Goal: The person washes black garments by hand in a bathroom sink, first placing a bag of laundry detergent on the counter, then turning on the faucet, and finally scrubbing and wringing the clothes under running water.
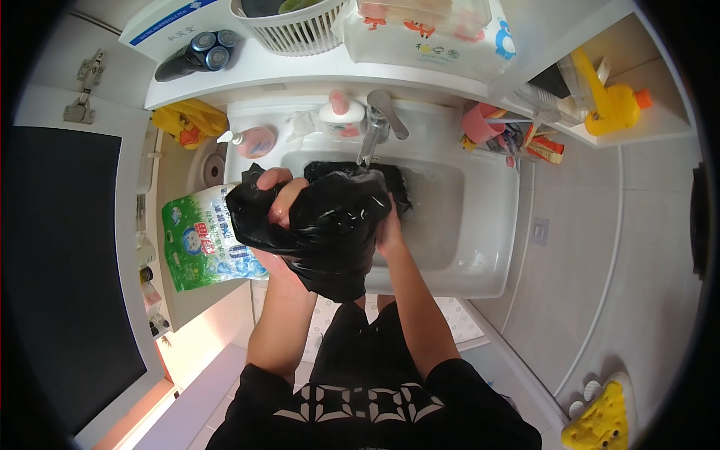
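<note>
A bunched, glossy wet black cloth (337,232) is held up over the near left part of the white sink, in both hands. My left hand (282,201) is closed around its left side, fingers curled over a fold. My right hand (390,231) grips the cloth's right edge, with most of its fingers hidden behind it. The spout of the chrome faucet (373,135) ends just above the far edge of the cloth. More black fabric (401,191) lies in the sink basin (442,247) behind the bundle, in cloudy water.
A green and white detergent bag (199,251) stands left of the sink. A pink pump bottle (256,141) and a white bottle (343,118) stand on the back rim. At the right back corner is a pink cup (481,124). A shelf holds a shaver (199,56) and a white basket (292,34).
</note>
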Available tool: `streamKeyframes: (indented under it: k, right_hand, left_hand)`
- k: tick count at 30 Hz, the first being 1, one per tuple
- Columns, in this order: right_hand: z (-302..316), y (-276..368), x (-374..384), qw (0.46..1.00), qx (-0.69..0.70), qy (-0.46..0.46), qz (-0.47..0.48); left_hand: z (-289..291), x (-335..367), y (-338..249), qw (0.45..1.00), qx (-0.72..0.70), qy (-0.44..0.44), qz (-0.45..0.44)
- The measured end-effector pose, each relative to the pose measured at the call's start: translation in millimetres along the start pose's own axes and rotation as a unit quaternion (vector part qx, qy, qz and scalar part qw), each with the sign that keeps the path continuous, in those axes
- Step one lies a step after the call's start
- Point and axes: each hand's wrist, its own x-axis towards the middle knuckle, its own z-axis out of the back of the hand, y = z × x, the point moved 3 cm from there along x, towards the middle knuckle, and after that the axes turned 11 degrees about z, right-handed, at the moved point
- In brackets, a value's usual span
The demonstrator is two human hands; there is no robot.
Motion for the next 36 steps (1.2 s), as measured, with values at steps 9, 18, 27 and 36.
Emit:
streamKeyframes:
  k: [9,18,27,36]
  right_hand:
    - [-58.5,4.2,-57.4,0.985,0.121,0.014,-0.119]
    - [-64.4,78.0,-40.0,0.982,-0.175,0.032,0.055]
    - [-117.5,84.3,-65.2,0.662,-0.679,0.168,0.268]
    - [-153.5,122.6,-78.8,0.607,-0.628,0.214,0.437]
  left_hand:
    - [71.4,-59.5,-93.4,0.936,0.207,-0.209,-0.192]
    - [149.1,-126.1,-109.9,0.798,0.261,-0.511,-0.185]
    - [123.5,-89.8,-52.3,0.114,0.933,-0.336,-0.063]
    - [140.2,-36.6,-57.4,0.487,0.779,-0.351,0.183]
